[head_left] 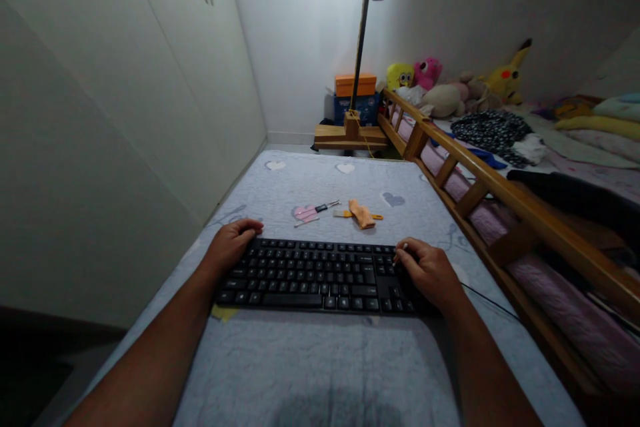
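Observation:
A black keyboard (pixel 310 277) lies flat on the heart-patterned cover, its keys facing up. My left hand (pixel 234 240) is at its upper left corner, gripping the edge with curled fingers. Over the number keys at the right end, my right hand (pixel 425 267) pinches a thin stick with a white tip, which looks like a cotton swab (pixel 405 246). Beyond the keyboard lie another cotton swab (pixel 307 222), a slim tool with a dark grip and metal tip (pixel 321 208), and a brush (pixel 343 213) partly covered by a folded orange cloth (pixel 362 214).
A wooden bed rail (pixel 465 160) runs along the right side, with plush toys (pixel 445 99) and clothes behind it. White cabinet doors (pixel 150 80) stand on the left. A lamp-like stand on a wooden base (pixel 335 137) is at the far end. A cable (pixel 487 298) trails right.

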The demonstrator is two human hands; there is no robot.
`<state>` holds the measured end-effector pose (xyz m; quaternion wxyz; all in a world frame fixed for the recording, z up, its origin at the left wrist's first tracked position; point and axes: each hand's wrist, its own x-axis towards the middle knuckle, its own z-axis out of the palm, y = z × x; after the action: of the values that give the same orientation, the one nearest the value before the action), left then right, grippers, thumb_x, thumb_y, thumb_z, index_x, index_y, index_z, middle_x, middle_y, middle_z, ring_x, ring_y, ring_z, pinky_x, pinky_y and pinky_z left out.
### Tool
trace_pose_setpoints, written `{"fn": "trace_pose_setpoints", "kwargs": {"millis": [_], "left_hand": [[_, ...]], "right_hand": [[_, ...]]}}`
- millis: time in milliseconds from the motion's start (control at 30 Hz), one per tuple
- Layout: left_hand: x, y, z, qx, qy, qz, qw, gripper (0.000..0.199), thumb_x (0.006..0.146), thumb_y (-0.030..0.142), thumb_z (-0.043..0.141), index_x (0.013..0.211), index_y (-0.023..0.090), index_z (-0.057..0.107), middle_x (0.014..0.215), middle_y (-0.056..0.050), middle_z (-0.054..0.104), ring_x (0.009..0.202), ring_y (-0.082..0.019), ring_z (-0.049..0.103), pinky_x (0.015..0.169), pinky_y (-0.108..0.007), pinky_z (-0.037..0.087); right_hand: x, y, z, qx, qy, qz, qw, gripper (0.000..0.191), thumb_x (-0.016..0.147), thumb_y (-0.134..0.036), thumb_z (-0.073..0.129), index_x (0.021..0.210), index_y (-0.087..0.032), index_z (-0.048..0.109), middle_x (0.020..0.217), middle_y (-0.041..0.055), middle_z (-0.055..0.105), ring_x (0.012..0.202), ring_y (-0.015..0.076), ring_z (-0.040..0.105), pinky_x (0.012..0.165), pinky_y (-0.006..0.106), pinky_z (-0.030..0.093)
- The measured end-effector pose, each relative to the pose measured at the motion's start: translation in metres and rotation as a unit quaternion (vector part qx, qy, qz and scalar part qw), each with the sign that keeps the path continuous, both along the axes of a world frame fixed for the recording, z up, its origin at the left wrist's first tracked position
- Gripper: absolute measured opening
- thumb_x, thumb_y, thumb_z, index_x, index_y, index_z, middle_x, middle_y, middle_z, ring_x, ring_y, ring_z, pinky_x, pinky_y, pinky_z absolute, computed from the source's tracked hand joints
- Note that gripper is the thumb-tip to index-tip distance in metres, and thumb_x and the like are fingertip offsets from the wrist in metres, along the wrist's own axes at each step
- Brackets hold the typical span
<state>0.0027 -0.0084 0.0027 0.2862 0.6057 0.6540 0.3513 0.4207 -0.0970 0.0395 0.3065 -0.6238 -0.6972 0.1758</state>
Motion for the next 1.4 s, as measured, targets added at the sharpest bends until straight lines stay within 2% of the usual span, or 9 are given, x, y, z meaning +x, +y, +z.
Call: {"fn": "trace_pose_setpoints", "kwargs": {"millis": [233, 700, 1400], "left_hand": [[0.0001, 0.0003, -0.0034, -0.008, -0.005, 0.004, 1.000, 0.036, 0.066, 0.042, 0.057, 0.087, 0.021, 0.076, 0.095, -0.006, 0.080, 0.099, -0.031, 0.072, 0.102, -0.044, 0.051], [0.0007, -0.0011, 0.0008, 0.004, 0.008, 0.000, 1.000, 0.031, 0.065, 0.040, 0.058, 0.083, 0.022, 0.076, 0.095, -0.006, 0.080, 0.099, -0.030, 0.072, 0.101, -0.043, 0.052], [0.0022, -0.0018, 0.0025, -0.001, -0.001, 0.002, 1.000, 0.030, 0.063, 0.040, 0.057, 0.081, 0.023, 0.074, 0.091, -0.006, 0.080, 0.098, -0.031, 0.072, 0.097, -0.043, 0.054]], "right_hand": [[-0.0011, -0.0009, -0.0021, 0.010, -0.003, 0.008, 1.000, 0.023, 0.089, -0.036, 0.049, 0.075, -0.024, 0.064, 0.076, 0.0034, 0.071, 0.074, 0.0210, 0.066, 0.073, 0.032, 0.046], [-0.0058, -0.0012, -0.0022, 0.017, 0.006, 0.030, 0.999, 0.023, 0.090, -0.034, 0.051, 0.076, -0.024, 0.066, 0.079, 0.0035, 0.074, 0.079, 0.0212, 0.069, 0.077, 0.032, 0.048], [-0.0023, -0.0016, -0.0051, 0.026, -0.024, 0.011, 0.999, 0.022, 0.088, -0.034, 0.049, 0.078, -0.024, 0.065, 0.077, 0.0041, 0.071, 0.075, 0.0212, 0.066, 0.073, 0.033, 0.046]]}}
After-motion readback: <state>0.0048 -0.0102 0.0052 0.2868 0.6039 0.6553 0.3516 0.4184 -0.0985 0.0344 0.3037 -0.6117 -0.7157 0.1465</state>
